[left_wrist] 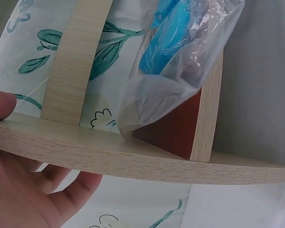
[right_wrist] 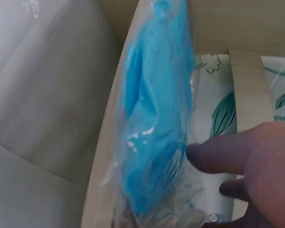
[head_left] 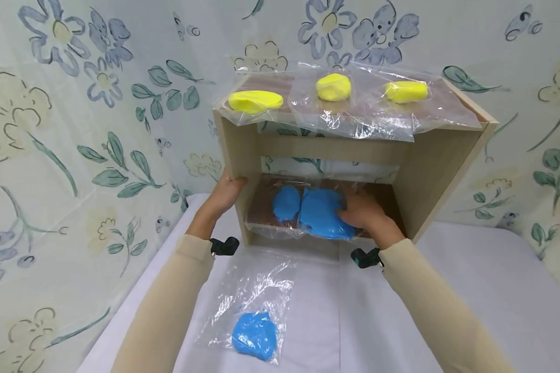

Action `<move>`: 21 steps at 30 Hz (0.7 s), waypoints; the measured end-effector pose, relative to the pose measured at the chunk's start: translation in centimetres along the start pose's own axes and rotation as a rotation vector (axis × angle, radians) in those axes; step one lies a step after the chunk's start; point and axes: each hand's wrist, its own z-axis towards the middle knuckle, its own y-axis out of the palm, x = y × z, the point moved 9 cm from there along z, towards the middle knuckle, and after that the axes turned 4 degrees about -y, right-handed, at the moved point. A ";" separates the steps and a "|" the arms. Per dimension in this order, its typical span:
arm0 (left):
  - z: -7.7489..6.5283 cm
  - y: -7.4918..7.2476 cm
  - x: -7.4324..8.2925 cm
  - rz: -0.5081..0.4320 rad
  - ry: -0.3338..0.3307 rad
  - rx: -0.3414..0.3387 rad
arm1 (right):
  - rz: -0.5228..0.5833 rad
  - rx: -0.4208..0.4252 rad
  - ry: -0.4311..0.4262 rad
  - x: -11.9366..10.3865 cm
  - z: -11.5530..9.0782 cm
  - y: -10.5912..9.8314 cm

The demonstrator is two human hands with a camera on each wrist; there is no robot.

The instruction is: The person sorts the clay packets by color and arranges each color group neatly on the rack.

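My left hand (head_left: 226, 194) grips the left side panel of a small wooden shelf unit (head_left: 448, 171). In the left wrist view its thumb (left_wrist: 1, 104) lies on one side of the panel edge and its fingers (left_wrist: 80, 190) on the other. My right hand (head_left: 364, 210) is inside the unit, at the right end of a large blue clay-like lump (head_left: 324, 212) in clear plastic. Its thumb (right_wrist: 213, 154) touches or nearly touches the wrapped lump; the other fingers are partly hidden. A smaller blue lump (head_left: 287, 203) lies left of it on the lower board.
On the top board, clear plastic bags hold three yellow lumps: a long one (head_left: 255, 101), a rounded one (head_left: 333, 87) and a short roll (head_left: 407, 91). Another bagged blue lump (head_left: 255, 335) lies on the white tablecloth (head_left: 312, 311) in front. Floral cloth hangs behind.
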 end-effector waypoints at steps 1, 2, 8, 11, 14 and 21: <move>0.0 0.0 0.1 0.000 -0.001 0.001 | -0.042 0.028 0.005 -0.2 -0.3 -0.3; 0.0 0.0 0.1 0.002 -0.004 0.003 | -0.080 0.063 -0.003 -0.4 -0.6 -0.6; 0.2 0.0 0.1 0.010 -0.015 -0.001 | -0.162 0.241 -0.240 -3.3 -2.3 -0.6; 1.0 0.0 -1.1 -0.006 -0.005 0.012 | -0.148 0.296 -0.395 -5.2 -3.7 0.3; 1.9 0.2 -2.3 -0.016 -0.002 0.018 | -0.139 0.372 -0.549 -7.7 -6.6 1.8; 1.8 -0.3 -3.0 0.007 -0.028 0.020 | -0.249 0.088 -0.607 -11.4 -12.2 10.4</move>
